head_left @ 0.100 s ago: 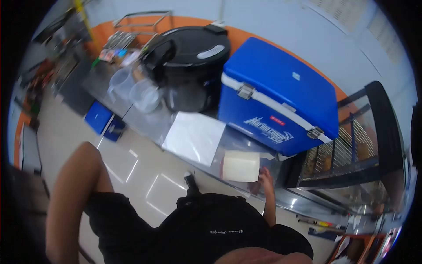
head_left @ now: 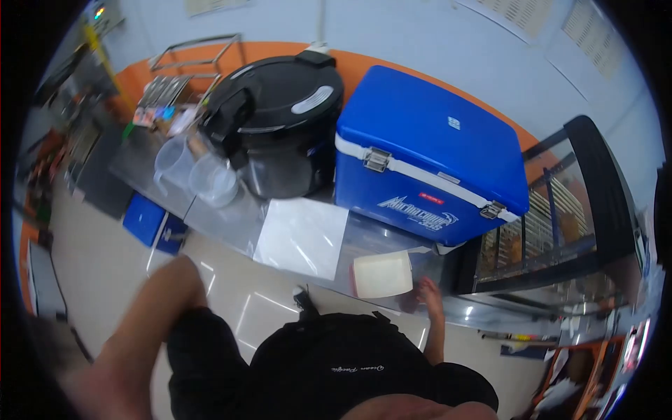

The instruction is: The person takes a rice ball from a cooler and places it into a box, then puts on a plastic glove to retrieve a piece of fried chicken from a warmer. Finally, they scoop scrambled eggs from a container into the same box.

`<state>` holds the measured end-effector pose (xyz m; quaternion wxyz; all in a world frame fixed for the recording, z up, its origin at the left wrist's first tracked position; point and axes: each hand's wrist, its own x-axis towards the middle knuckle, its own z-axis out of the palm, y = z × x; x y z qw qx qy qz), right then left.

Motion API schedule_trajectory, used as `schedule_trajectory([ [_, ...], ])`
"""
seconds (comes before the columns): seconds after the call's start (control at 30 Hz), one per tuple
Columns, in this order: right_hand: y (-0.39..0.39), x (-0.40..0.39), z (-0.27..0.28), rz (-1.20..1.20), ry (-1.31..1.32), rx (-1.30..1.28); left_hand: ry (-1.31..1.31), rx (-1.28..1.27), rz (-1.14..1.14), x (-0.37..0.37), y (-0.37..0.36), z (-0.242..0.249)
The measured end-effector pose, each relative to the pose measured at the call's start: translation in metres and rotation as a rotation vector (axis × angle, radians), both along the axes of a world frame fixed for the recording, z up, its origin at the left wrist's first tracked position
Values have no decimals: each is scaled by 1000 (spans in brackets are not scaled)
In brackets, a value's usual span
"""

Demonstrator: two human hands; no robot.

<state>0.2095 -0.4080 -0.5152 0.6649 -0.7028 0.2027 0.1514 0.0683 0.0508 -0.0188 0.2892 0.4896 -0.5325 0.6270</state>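
My right hand [head_left: 430, 294] is at the front edge of the steel counter, just right of a shallow cream box [head_left: 382, 276] with a reddish outer side. Its fingers extend upward, holding nothing, and a narrow gap seems to separate them from the box. On the left, my left arm is bent with the elbow raised. Its lower end, where my left hand [head_left: 105, 388] seems to be, is smeared by motion, so its fingers cannot be made out. White sheets [head_left: 302, 238] lie flat on the counter, left of the box.
Behind the box stands a blue cooler [head_left: 427, 154] with metal latches. A large black lidded pot [head_left: 280, 119] and clear plastic jugs [head_left: 213, 182] are farther left. At right is a glass display case [head_left: 553, 231]. A smaller blue box [head_left: 145, 218] sits below the counter.
My left elbow has swung down and right. My right hand has moved slightly away from the cream box, which appears a little tilted. The whole view has shifted.
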Motion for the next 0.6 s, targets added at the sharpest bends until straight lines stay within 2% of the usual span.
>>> schedule_trajectory([
  [0.07,-28,-3,-28,-79,-66,-161,184,-239,-141,77,26,-54],
  [0.1,-40,-5,-39,-117,-125,-263,353,-277,-135,122,28,-79],
  [0.13,-51,-2,-47,-150,-186,-369,620,-193,-59,174,15,-98],
  [0.17,-55,-6,-51,-183,-238,-479,631,-177,-96,221,2,-114],
  [0.27,-36,-8,-42,-316,-378,-433,806,509,561,329,-41,-165],
  [0.33,-35,-6,-56,-281,-356,-471,743,641,555,361,-44,-189],
  [0.4,-14,1,-65,-239,-265,-466,720,740,591,370,-45,-182],
  [0.5,23,7,-41,-227,-413,-247,612,876,696,376,-48,-188],
  [0.6,35,13,-14,-60,-530,-432,456,917,760,367,-54,-179],
])
